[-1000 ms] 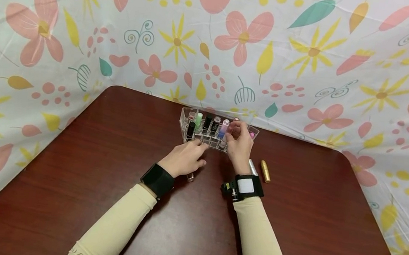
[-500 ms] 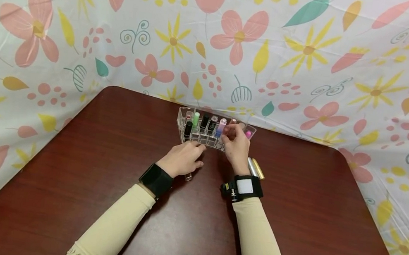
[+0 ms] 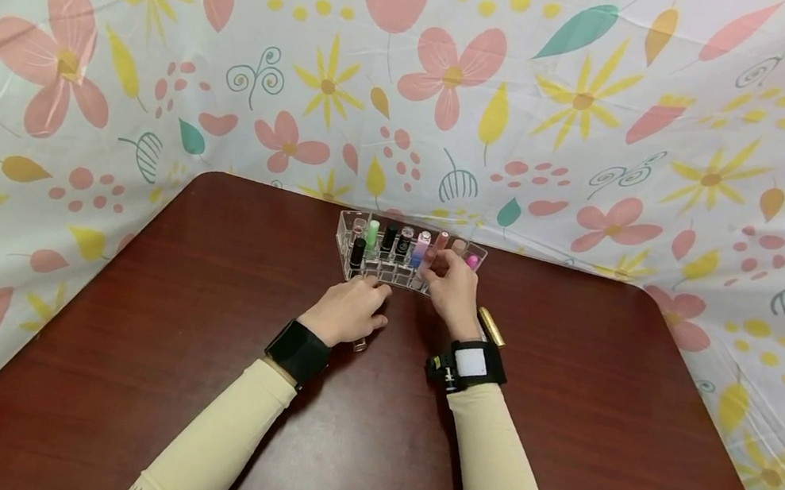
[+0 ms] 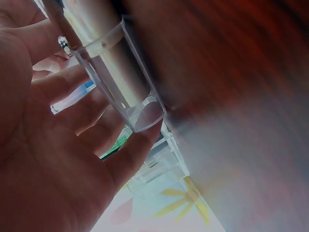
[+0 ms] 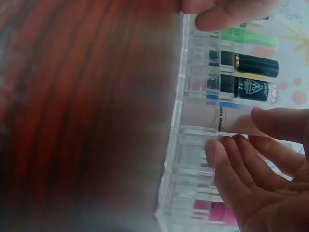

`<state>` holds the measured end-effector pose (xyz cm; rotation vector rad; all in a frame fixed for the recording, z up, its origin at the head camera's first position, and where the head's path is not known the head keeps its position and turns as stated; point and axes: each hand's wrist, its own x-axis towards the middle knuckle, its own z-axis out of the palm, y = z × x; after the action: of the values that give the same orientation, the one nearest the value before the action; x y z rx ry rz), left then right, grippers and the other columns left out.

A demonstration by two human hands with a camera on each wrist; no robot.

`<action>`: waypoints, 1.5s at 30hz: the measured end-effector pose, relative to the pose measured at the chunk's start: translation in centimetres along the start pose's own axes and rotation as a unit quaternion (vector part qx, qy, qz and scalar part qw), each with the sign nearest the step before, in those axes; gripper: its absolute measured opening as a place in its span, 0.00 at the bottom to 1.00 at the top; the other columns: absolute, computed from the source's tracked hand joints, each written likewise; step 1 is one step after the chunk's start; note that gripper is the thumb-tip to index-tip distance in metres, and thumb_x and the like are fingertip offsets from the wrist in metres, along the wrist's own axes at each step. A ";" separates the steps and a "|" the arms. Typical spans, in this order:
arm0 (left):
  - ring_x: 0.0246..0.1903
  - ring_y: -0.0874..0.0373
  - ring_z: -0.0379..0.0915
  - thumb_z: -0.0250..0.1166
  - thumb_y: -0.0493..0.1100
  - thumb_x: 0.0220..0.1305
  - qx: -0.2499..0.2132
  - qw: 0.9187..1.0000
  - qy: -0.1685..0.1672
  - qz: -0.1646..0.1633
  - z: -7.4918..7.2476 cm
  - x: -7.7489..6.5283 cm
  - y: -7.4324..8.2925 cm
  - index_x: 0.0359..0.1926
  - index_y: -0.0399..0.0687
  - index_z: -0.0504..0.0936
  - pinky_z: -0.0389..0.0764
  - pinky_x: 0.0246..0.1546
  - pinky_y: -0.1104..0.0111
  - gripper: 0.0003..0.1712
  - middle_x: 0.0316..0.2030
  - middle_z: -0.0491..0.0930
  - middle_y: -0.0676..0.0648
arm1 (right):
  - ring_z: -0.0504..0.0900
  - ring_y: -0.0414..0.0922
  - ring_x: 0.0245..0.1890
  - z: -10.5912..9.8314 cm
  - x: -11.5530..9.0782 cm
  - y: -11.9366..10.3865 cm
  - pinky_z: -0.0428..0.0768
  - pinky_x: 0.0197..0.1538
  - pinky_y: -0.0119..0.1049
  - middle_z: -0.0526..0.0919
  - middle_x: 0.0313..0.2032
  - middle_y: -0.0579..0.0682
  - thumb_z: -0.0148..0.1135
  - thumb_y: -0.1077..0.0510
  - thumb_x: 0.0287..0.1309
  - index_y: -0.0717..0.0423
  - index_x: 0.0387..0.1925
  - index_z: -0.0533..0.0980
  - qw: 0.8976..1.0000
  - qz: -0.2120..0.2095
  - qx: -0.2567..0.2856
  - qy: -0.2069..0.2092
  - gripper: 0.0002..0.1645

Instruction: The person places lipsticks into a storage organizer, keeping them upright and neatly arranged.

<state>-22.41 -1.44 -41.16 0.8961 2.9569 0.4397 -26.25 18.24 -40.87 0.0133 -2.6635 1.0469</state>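
My right hand [image 3: 456,288] pinches a pale, clear-looking lipstick tube [image 5: 236,120] between thumb and fingers. The tube stands upright in the front row of a clear stepped lipstick organizer [image 3: 386,272]. My left hand [image 3: 347,310] has its fingertips at the organizer's front edge, fingers loosely bent. Beneath that palm, a clear-capped lipstick [image 4: 116,67] lies on the table; only its end shows in the head view. A black lipstick [image 3: 357,252] fills the front row's left end. Behind it stand green [image 3: 372,235], black and pink-blue tubes.
A gold lipstick tube [image 3: 491,327] lies right of my right wrist, with a silver one mostly hidden by that wrist. A bright pink tube [image 3: 472,262] stands at the organizer's right end. A floral cloth [image 3: 406,119] hangs behind the brown table [image 3: 176,318].
The gold tube has rolled left against the silver one. My right hand has come slightly down and nearer at the front row. The left hand stays at the organizer's front edge.
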 end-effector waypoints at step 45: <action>0.37 0.51 0.83 0.64 0.65 0.66 0.015 0.987 0.033 -0.158 2.1 4.4 17.4 0.59 0.49 0.78 0.83 0.31 0.58 0.32 0.45 0.81 0.45 | 0.82 0.52 0.47 -11.1 -1.2 4.1 0.80 0.48 0.47 0.85 0.44 0.55 0.51 0.79 0.51 0.56 0.42 0.88 0.933 -0.246 -0.135 -0.225 0.27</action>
<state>-16.46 15.42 -38.15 0.4067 3.0934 0.4177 -22.71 28.57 -36.16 0.9147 -2.9268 0.5571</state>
